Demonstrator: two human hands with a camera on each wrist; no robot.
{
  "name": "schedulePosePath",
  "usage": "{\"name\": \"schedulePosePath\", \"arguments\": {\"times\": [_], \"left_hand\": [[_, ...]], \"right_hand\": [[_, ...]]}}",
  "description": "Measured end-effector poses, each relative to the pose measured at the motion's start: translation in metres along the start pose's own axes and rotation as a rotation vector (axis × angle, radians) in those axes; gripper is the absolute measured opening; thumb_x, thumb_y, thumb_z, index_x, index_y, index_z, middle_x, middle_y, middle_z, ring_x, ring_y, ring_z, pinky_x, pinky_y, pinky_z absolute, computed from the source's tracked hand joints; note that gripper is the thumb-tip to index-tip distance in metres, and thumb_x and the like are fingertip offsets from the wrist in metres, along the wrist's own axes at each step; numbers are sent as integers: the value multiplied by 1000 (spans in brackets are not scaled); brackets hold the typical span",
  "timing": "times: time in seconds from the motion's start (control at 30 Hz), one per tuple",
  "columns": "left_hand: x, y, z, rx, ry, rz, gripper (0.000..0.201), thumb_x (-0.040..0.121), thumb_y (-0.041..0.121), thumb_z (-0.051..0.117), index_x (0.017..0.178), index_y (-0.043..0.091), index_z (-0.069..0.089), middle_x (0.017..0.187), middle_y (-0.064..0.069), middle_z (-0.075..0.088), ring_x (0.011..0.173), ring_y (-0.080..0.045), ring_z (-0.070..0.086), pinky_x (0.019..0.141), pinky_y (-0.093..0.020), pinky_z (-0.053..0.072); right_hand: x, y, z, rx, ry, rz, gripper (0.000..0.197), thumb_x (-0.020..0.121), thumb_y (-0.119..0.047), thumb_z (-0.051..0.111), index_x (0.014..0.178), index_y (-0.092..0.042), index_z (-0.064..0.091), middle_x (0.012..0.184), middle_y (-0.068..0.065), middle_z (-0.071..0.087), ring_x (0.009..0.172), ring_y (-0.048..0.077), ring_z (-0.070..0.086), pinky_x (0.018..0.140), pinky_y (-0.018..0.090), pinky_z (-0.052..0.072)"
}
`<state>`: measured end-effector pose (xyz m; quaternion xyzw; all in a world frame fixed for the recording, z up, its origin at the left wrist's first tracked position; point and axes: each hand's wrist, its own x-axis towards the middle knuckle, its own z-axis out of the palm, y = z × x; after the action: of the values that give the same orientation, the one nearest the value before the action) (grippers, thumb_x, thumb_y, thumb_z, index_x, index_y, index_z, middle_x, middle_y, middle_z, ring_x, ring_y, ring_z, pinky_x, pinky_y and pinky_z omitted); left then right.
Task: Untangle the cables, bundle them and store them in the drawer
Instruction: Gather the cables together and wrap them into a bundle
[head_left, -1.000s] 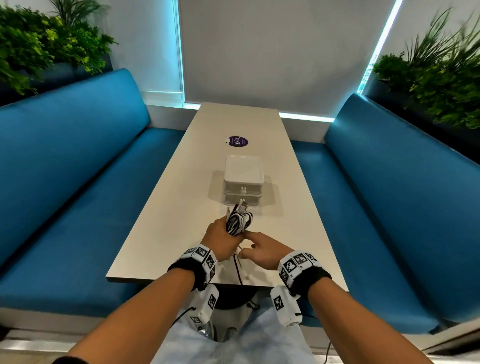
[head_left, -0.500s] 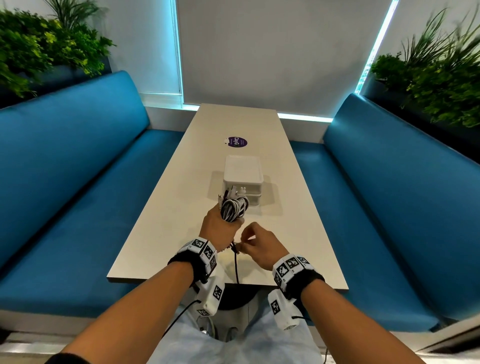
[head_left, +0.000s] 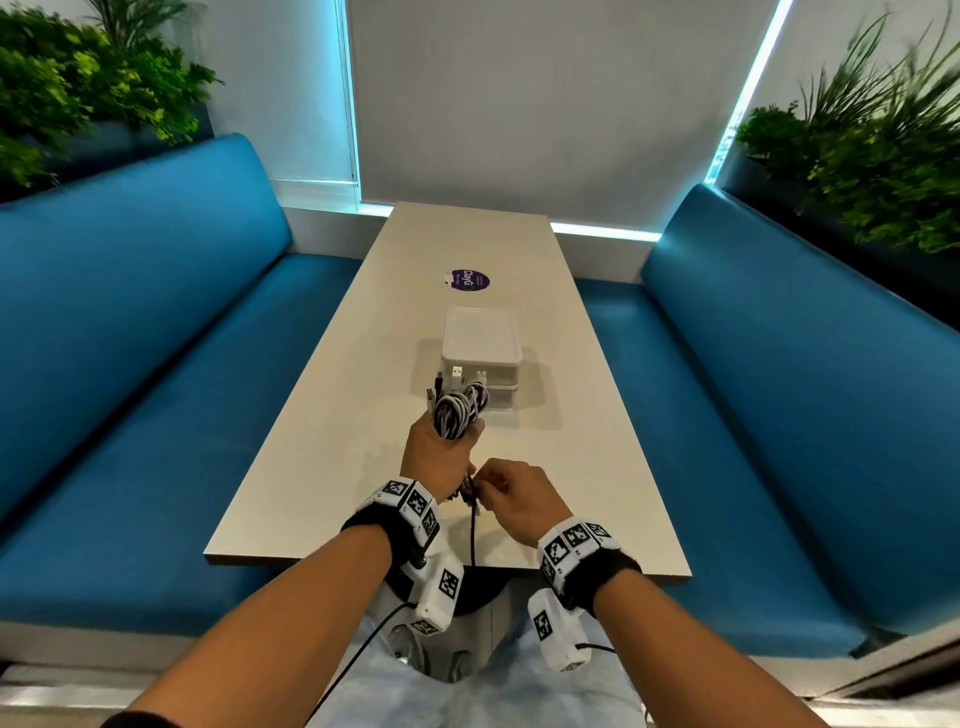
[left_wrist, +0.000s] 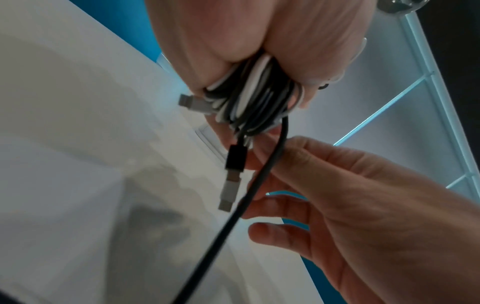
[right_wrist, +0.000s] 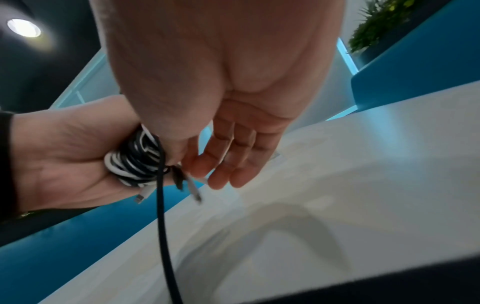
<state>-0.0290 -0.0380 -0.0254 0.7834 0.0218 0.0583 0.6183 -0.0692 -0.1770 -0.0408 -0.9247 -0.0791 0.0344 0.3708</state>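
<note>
Bundling step: my left hand (head_left: 441, 457) grips the cable bundle (head_left: 457, 413) just in front of the drawer unit (head_left: 480, 358) on the worktop (head_left: 332, 415). My right hand (head_left: 511, 493), fingers half-curled, works the loose black cable (head_left: 472, 535) (grip unclear). Next: wrap that tail around, then open the drawer.

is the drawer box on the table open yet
No, both drawers of the white drawer box sit flush and shut, while the left hand grips the cable bundle in front of it.

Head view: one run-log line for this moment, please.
left hand: grips black-and-white cable bundle | right hand: at loose black cable | white plastic drawer box: closed
</note>
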Motion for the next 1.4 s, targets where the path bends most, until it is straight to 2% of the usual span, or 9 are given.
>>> {"name": "schedulePosePath", "arguments": {"times": [0.17,0.3,0.4,0.57,0.67,0.8,1.03,1.2,1.4], "left_hand": [[8,-9,-5,104,78,106,22,84,24,73,104,17,68,90,4,69,86,-18,65,74,-24,45],[10,-10,-6,201,68,136,28,84,27,74,109,17,66,99,0,72,89,-19,64,74,-23,43],[10,-7,-8,290,-2,176,27,86,27,72,110,18,65,100,-2,72,90,-23,65,72,-24,43],[13,-11,-25,473,-273,224,31,82,38,72,111,30,63,103,2,72,94,-20,65,77,-27,48],[8,-13,-27,512,-448,224,36,77,44,76,109,32,65,103,4,72,95,-17,66,82,-29,51],[3,-14,-25,449,-622,149,36,64,49,80,93,30,68,87,6,73,83,-17,68,79,-37,57],[7,-22,-36,590,-647,77,20,68,17,70,86,11,63,69,-5,64,54,-24,56,51,-37,54],[8,-20,-32,613,-639,150,38,70,44,80,103,30,67,99,6,70,91,-15,65,85,-31,51],[5,-18,-28,623,-615,168,46,69,45,78,110,29,66,101,6,70,92,-16,65,87,-36,52]], "right_hand": [[3,-4,-3,50,-255,78,26,84,-22,47,103,-25,65,85,-9,73,86,6,66,83,26,52],[0,-8,6,-20,-285,106,38,77,-49,60,109,-30,61,96,-8,71,93,12,63,83,33,50],[0,-9,12,-61,-316,87,36,79,-44,60,110,-25,59,91,-4,74,92,14,65,86,36,52],[-2,-4,-4,-29,-320,125,26,91,-41,56,89,-16,65,68,0,67,65,16,65,72,30,51],[4,5,-18,-119,-275,94,28,86,-51,63,79,-24,63,73,-3,62,71,15,58,70,31,46],[5,14,-29,-176,-299,103,43,76,-63,63,94,-24,68,88,-1,69,81,16,61,82,36,51],[-10,36,-61,15,-286,179,18,95,-26,57,98,-13,70,79,-5,67,61,9,55,67,24,48],[-6,35,-52,-122,-278,72,18,95,-28,55,98,-24,72,82,-12,65,76,2,57,75,22,45],[3,24,-36,-112,-250,18,20,92,-22,54,78,-34,63,74,-14,63,68,0,54,73,24,42]]}}
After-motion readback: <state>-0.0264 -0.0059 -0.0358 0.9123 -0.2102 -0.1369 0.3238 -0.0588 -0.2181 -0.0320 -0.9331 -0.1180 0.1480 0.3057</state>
